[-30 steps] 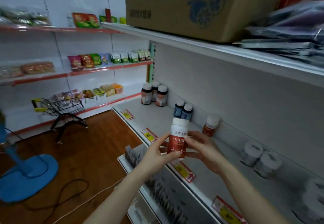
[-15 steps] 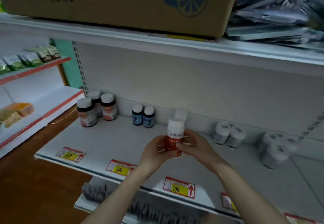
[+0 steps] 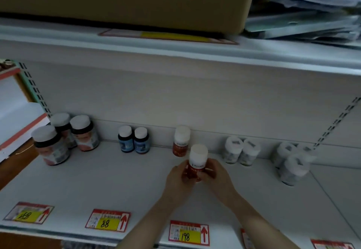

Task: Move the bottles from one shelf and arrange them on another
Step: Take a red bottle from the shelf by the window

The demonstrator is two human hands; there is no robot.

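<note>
Both hands hold one red bottle with a white cap [image 3: 197,163] upright, low over the white shelf [image 3: 121,182]. My left hand [image 3: 178,180] wraps its left side and my right hand [image 3: 215,178] its right side. A matching red bottle [image 3: 180,141] stands just behind it against the back wall. Left of that stand two small blue bottles [image 3: 133,139], and at the far left three dark bottles with white caps [image 3: 64,137]. Whether the held bottle's base touches the shelf is hidden by my fingers.
White jars stand right of my hands, a pair [image 3: 241,152] near the wall and a cluster [image 3: 292,161] further right. Price tags [image 3: 188,233] line the shelf's front edge. A cardboard box [image 3: 125,1] and packets sit on the upper shelf overhead.
I have moved closer and turned to face the shelf. My hands have carried the red bottle forward and down, to just in front of the matching bottle.
</note>
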